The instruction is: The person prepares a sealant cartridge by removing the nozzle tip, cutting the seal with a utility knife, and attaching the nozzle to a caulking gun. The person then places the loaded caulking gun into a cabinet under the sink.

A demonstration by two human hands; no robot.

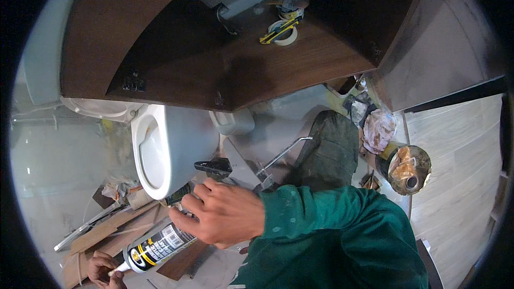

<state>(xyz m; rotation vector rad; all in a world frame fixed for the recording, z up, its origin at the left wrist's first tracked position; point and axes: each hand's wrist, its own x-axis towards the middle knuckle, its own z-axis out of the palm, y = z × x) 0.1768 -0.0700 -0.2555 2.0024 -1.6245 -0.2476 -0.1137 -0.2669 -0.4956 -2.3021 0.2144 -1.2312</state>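
Observation:
My right hand (pixel 220 215), in a green sleeve, is closed around a caulking gun by the back end of its tube. A grey, black and yellow sealant cartridge (pixel 155 247) lies in the gun, tilted down to the left. The gun's black handle (pixel 213 167) sticks up beyond my knuckles, and its metal rod (pixel 285 154) with a bent end runs up to the right. At the lower left, the fingers of my left hand (pixel 101 271) pinch the tip of the white nozzle (pixel 123 267). Part of the gun is hidden under my right hand.
A white toilet (pixel 182 150) stands just beyond my hands. Above it is an open brown cabinet (pixel 257 75) holding a yellow utility knife (pixel 279 31) on a tape roll. Wood strips (pixel 101 235) lie at left; a bucket (pixel 423 168) with rubbish stands at right.

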